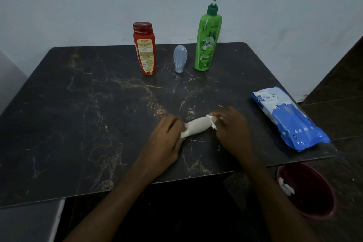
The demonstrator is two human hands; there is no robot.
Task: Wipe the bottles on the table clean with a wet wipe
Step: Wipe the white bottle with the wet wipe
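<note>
Holding one cream bottle (198, 126) sideways, low over dark table (78, 114).

- Two hands on cream bottle: left hand (167, 135), fingers curled round its left end; right hand (231, 129), fingers bunched, pinching one white wet wipe (213, 123) against its right end.
- Beyond cream bottle, three more bottles upright in row: red bottle (145, 51), small grey-blue bottle (180, 58) on its cap, green pump bottle (208, 39).
- Right of cream bottle: one blue wipe pack (288, 122), lying flat.
- Nearer, right of cream bottle, below table edge: one maroon bin (310, 192) with crumpled white wipes (284, 186) inside, number unclear.
</note>
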